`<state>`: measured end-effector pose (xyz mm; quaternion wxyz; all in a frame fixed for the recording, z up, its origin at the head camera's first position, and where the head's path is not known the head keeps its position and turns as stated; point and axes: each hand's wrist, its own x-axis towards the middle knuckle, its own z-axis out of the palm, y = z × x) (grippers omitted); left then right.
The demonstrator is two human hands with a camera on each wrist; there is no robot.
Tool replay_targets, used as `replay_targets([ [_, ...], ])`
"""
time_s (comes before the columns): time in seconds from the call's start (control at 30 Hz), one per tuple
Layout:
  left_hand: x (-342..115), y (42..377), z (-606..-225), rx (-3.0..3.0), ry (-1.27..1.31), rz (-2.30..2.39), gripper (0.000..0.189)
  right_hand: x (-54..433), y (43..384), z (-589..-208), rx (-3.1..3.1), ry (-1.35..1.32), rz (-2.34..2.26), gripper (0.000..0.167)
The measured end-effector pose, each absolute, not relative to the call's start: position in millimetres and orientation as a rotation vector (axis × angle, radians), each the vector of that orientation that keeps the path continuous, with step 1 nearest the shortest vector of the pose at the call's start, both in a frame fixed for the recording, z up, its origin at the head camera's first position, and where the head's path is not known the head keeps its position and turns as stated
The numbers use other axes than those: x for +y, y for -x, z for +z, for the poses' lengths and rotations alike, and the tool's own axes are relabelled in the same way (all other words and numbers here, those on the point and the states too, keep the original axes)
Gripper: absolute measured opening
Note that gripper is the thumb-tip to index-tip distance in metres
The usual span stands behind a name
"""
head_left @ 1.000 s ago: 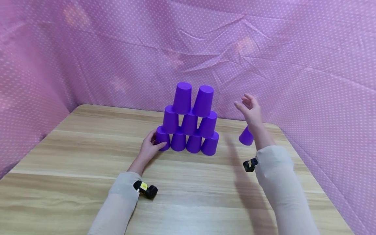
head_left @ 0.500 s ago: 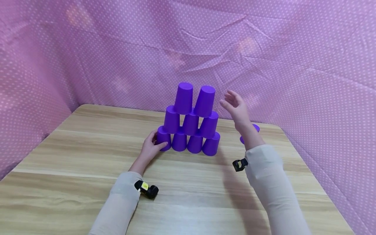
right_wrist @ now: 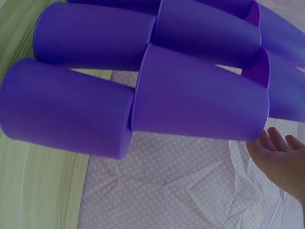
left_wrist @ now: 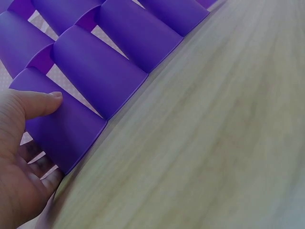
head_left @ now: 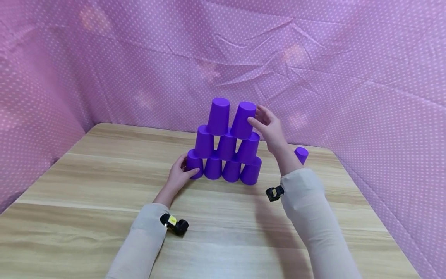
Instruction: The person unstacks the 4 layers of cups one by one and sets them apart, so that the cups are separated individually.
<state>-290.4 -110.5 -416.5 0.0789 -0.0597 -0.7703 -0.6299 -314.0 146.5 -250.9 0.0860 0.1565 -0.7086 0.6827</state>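
Note:
Purple upside-down cups stand in a three-tier stack, with several in the bottom row, three in the middle and two on top. My left hand holds the bottom-left cup, its thumb across the front and the other fingers behind. At the upper right, my right hand is beside the top-right cup; its thumb overlaps the cup's front in the head view. The right wrist view shows its loosely bent fingers just short of that cup's side. The top-left cup stands a small gap away.
Another purple cup is on the wooden table to the right, partly hidden by my right forearm. Pink dotted cloth hangs behind the table and along both sides.
My right hand has moved left, from beyond the stack to the top-right cup. The loose cup on the right shows differently past the forearm. My left hand stays on the bottom-left cup.

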Motion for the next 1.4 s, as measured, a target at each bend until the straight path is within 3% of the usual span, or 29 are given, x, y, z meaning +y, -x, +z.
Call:
replay_targets([
  [0.87, -114, 293, -416, -2.294, 0.193, -1.916, 0.062, 125, 314, -248, -2.171, -0.384, 2.029, 0.051],
  [1.4, -112, 291, -418, -2.300, 0.173, -1.904, 0.063, 137, 300, -244, -2.113, -0.450, 2.019, 0.050],
])
